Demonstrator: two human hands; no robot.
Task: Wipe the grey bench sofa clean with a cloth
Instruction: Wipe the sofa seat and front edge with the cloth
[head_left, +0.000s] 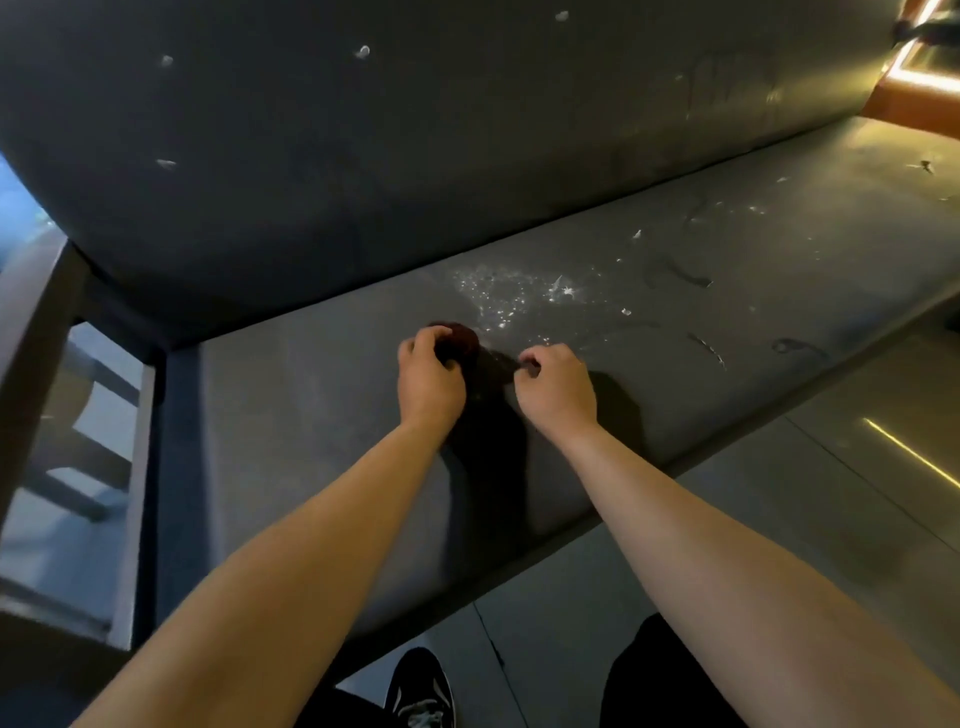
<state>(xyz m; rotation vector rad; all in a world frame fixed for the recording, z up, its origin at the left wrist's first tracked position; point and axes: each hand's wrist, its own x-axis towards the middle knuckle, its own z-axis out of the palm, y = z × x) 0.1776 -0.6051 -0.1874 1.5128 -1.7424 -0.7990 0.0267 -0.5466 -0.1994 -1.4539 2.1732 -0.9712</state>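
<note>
The grey bench sofa (322, 415) fills the view, its seat running from lower left to upper right under a tall padded backrest (415, 145). My left hand (428, 379) grips a bunched dark red cloth (460, 340) on the seat. My right hand (558, 387) is just to the right with curled fingers pinching something small and dark, possibly part of the cloth. White crumbs and specks (514, 293) lie on the seat just beyond both hands. More marks and smears (691, 275) spread toward the right.
A tiled floor (831, 493) lies in front of the seat edge. My black shoe (421, 691) and dark trouser leg (660, 675) are at the bottom. A grey frame and glass (78, 441) stand at the left. Orange lit trim (914, 78) is at the top right.
</note>
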